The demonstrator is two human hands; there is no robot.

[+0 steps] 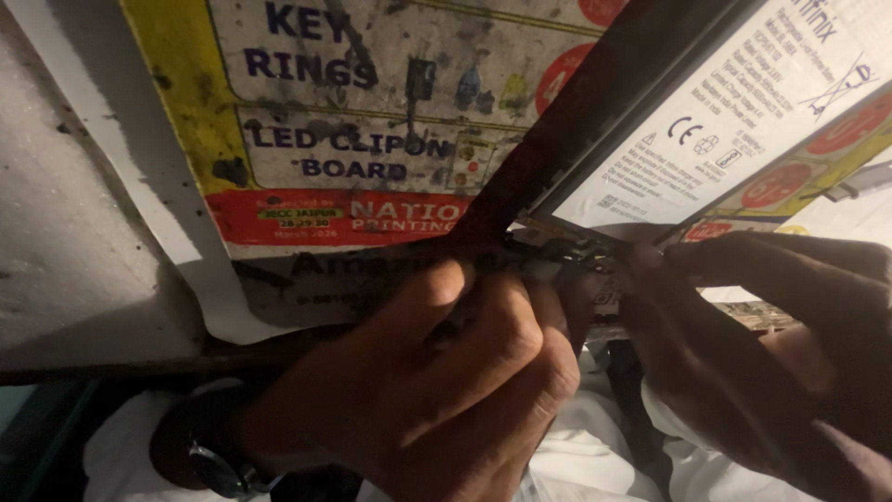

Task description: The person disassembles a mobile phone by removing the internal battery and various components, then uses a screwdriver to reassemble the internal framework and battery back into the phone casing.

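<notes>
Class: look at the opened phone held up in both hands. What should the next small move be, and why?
Probably steady the phone with the right hand before the left hand works further at its lower edge. The phone is tilted and held in the air, both hands' fingertips meet at that edge, and the small parts there look dim and blurred.

Seen from a single head-worn camera, looking steeply down and very close at the left hand and right hand working at the edge of an opened dark flat device with a white-labelled battery, above a stained printed poster covering the worktop.
</notes>
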